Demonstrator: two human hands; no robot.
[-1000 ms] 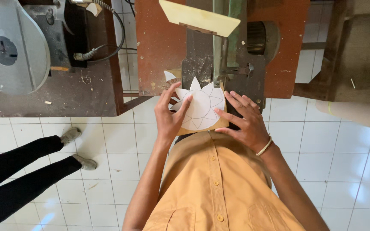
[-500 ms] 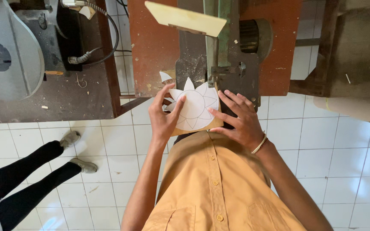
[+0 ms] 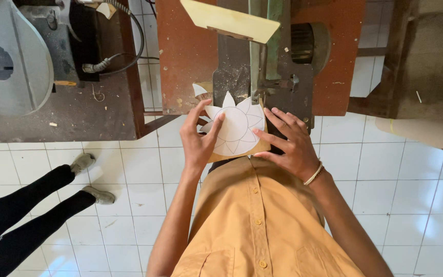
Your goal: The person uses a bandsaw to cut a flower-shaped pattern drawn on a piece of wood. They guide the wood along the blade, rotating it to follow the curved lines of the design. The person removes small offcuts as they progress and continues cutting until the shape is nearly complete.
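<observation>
Flower-shaped board (image 3: 234, 128) lies on saw table (image 3: 232, 66), between both hands.

Since a second ago: the white petal-pattern workpiece (image 3: 236, 128) has turned slightly under the saw blade (image 3: 255, 77), top petal point now left of blade; left hand (image 3: 198, 138) has crept up along its left edge, right hand (image 3: 288, 143) fingers spread flatter on right.

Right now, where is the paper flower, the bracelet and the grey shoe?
paper flower (image 3: 236, 127), head view, middle of the white petal pattern.
bracelet (image 3: 314, 174), head view, band on right wrist.
grey shoe (image 3: 82, 163), head view, its top.
</observation>
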